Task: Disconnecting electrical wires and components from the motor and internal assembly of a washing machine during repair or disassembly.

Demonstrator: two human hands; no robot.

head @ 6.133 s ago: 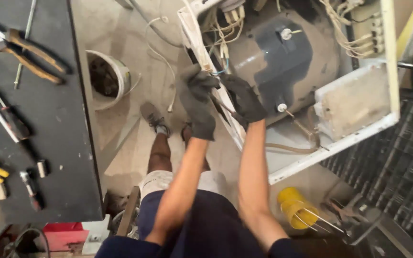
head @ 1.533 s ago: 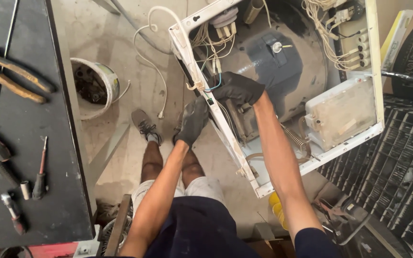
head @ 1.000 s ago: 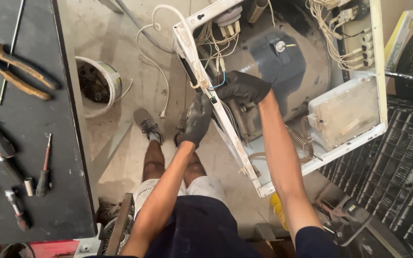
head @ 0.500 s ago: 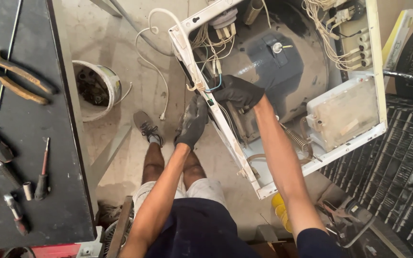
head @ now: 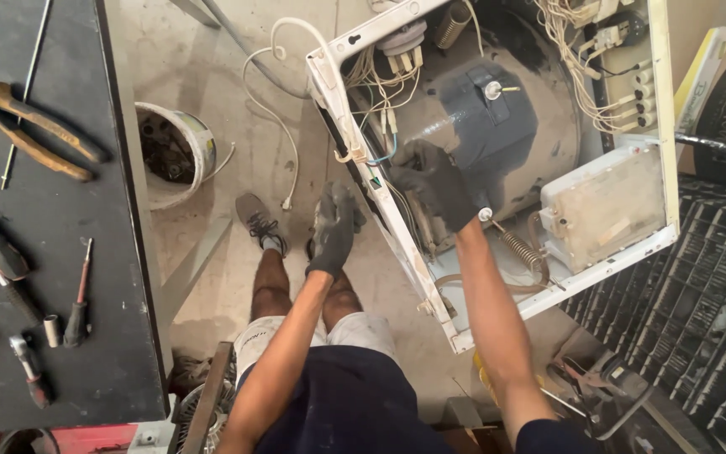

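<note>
Below my camera, toward the right of the scene, an opened white appliance cabinet lies tipped on the floor with its insides facing me. I have my right hand, in a dark work glove, inside the cabinet, resting against the grey drum just beside the bundle of loose wires; its fingers are curled narrow, but I cannot tell whether they pinch a wire or only press on the metal, since the glove hides the tips. My left hand, gloved the same way, sits outside the cabinet, right at the white frame edge; its fingers look loosely bent, and I see nothing held in them. A beige box-shaped module sits in the near right corner of the cabinet, with a coil spring between it and my right forearm. More wiring and connectors hang along the far right side. A white cord trails over the floor left of the cabinet, toward a round white bucket. At the far left stands a dark tabletop carrying pliers and a screwdriver. My shoe is planted between the bucket and my left hand. A dark metal grille lies to the right.
</note>
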